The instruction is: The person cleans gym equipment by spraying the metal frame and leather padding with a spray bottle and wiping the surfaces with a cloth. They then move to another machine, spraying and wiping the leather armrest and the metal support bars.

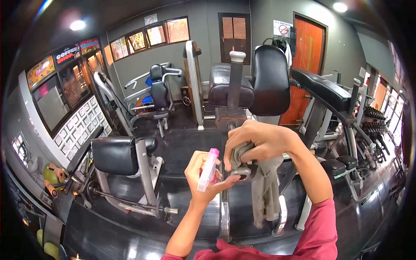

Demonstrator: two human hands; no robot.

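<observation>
My left hand (pixel 197 173) is closed around a spray bottle (pixel 208 174), its whitish, translucent head tipped with a pink nozzle that points away from me. The bottle's lower part is hidden by my fingers. My right hand (pixel 266 141) grips a grey-green cloth (pixel 266 190), bunched under the fingers with a long end hanging down. The bunched part lies against the rounded end of a metal bar (pixel 242 173) on the gym machine in front of me. My left thumb reaches close to that bar end; whether it touches cannot be made out.
Ahead stand the machine's black padded backrest (pixel 271 80) and an upright post with a pale cap (pixel 237 56). A padded bench machine (pixel 115 161) is at left, another padded machine (pixel 325 89) at right. Dumbbell racks (pixel 375 125) line the far right, near an orange door (pixel 310 47).
</observation>
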